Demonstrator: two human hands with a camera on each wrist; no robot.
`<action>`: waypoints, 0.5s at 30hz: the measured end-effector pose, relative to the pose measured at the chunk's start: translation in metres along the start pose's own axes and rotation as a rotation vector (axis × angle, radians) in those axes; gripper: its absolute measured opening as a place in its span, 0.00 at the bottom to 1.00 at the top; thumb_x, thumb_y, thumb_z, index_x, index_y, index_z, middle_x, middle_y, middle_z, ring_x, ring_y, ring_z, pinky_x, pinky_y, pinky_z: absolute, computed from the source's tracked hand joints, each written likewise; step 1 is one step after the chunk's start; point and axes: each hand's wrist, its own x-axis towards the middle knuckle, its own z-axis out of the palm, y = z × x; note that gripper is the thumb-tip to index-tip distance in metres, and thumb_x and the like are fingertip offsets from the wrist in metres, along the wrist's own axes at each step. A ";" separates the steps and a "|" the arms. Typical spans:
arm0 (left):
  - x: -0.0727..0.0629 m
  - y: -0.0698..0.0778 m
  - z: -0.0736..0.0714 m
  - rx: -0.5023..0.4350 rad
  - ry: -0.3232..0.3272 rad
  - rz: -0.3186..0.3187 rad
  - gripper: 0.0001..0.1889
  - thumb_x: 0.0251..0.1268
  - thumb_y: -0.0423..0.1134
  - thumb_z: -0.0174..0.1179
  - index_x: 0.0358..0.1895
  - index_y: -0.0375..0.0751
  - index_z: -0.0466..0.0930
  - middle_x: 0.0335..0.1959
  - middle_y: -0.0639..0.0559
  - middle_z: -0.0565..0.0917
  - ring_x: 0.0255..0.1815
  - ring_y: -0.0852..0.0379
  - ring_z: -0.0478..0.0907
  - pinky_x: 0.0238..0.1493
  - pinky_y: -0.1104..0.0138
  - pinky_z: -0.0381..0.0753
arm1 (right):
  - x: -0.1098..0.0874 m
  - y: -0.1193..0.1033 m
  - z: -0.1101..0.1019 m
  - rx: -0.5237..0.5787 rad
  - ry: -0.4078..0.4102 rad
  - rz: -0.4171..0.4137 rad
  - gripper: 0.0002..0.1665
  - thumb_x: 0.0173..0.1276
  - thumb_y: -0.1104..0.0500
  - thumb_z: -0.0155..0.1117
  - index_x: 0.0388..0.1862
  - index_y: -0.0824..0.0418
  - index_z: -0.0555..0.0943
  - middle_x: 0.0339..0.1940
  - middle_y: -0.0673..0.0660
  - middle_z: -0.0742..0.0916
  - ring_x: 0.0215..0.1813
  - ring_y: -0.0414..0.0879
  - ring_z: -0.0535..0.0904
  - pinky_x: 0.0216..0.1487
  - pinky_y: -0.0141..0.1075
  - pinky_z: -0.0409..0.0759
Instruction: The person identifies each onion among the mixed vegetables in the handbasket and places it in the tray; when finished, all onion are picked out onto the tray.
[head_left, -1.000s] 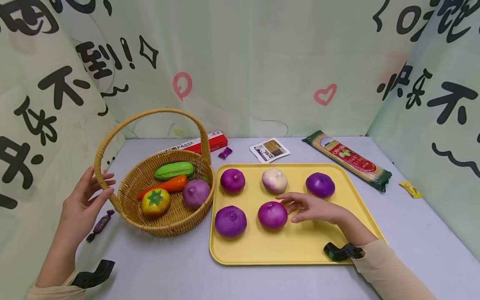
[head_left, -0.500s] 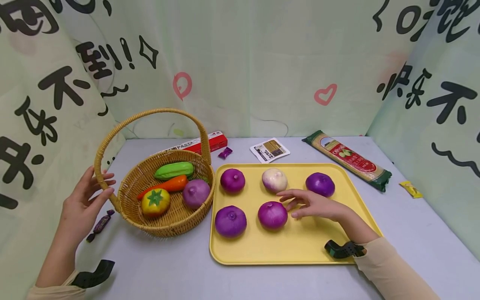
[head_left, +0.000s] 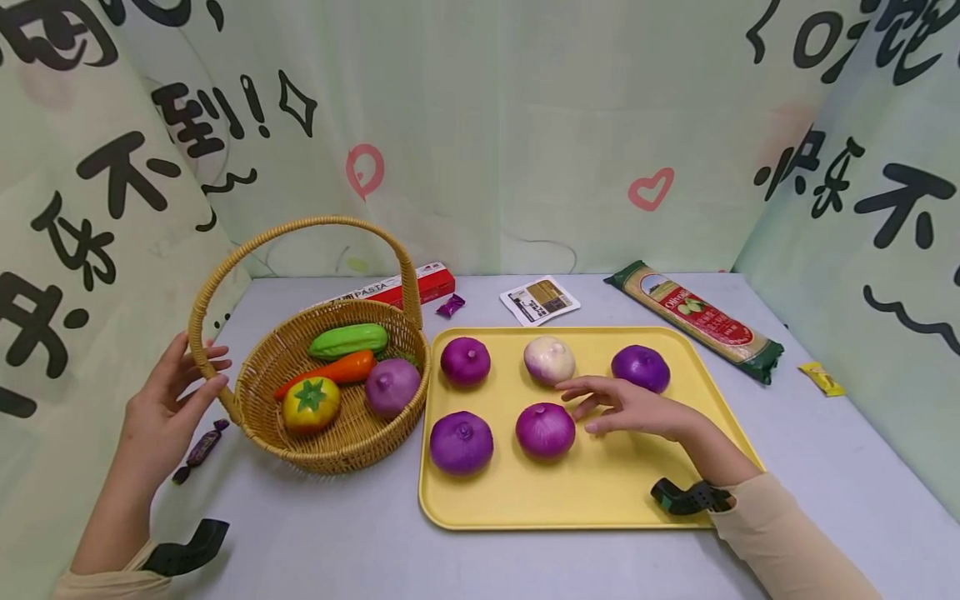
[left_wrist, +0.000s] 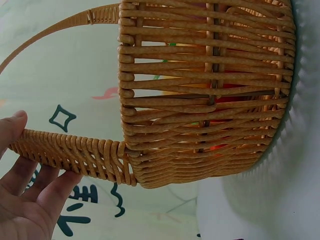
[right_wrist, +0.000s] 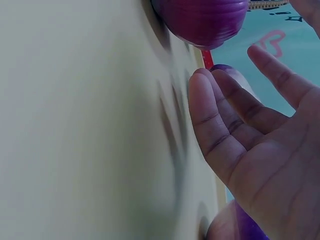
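Note:
On the left stands a wicker basket (head_left: 341, 457); its handle (left_wrist: 75, 155) lies between the thumb and fingers of my left hand (head_left: 159, 417). Inside are a green gourd-like vegetable (head_left: 348, 341), an orange carrot (head_left: 341, 372), a yellow-and-red tomato (head_left: 311, 406) and a light purple onion (head_left: 393, 388). My right hand (head_left: 637, 412) hovers over the yellow tray (head_left: 600, 500), fingers loosely bent and holding nothing. Just left of its fingertips sits a purple onion (head_left: 545, 431); the right wrist view shows this onion (right_wrist: 205, 20) apart from the fingers.
Other onions on the tray include a whitish onion (head_left: 549, 361) and a dark purple onion (head_left: 641, 371). Behind lie a red pasta box (head_left: 431, 286), a white sachet (head_left: 540, 301) and a noodle packet (head_left: 693, 321). Wrapped candies, one a yellow candy (head_left: 822, 379), lie about the table.
My right hand has shifted very slightly to the right and up over the tray. The left hand, basket and onions stay where they were.

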 end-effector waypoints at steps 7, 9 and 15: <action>0.000 0.003 0.000 0.004 0.001 -0.002 0.35 0.68 0.41 0.54 0.73 0.65 0.48 0.58 0.65 0.75 0.51 0.87 0.67 0.44 0.91 0.69 | 0.000 -0.003 -0.007 -0.006 0.005 -0.008 0.33 0.65 0.62 0.60 0.69 0.63 0.63 0.65 0.66 0.72 0.59 0.57 0.76 0.52 0.32 0.78; 0.000 0.003 0.000 0.007 0.000 -0.004 0.34 0.69 0.42 0.54 0.73 0.66 0.48 0.58 0.64 0.75 0.51 0.87 0.67 0.44 0.91 0.69 | 0.001 -0.005 -0.009 -0.014 0.010 -0.007 0.33 0.66 0.62 0.60 0.69 0.62 0.64 0.66 0.65 0.72 0.59 0.57 0.75 0.53 0.32 0.78; -0.001 0.002 -0.001 0.007 -0.001 0.001 0.35 0.69 0.41 0.54 0.73 0.66 0.48 0.59 0.66 0.75 0.51 0.88 0.66 0.44 0.91 0.69 | 0.004 -0.017 -0.019 -0.042 0.014 -0.020 0.31 0.66 0.60 0.60 0.68 0.58 0.65 0.69 0.62 0.70 0.61 0.60 0.74 0.53 0.31 0.77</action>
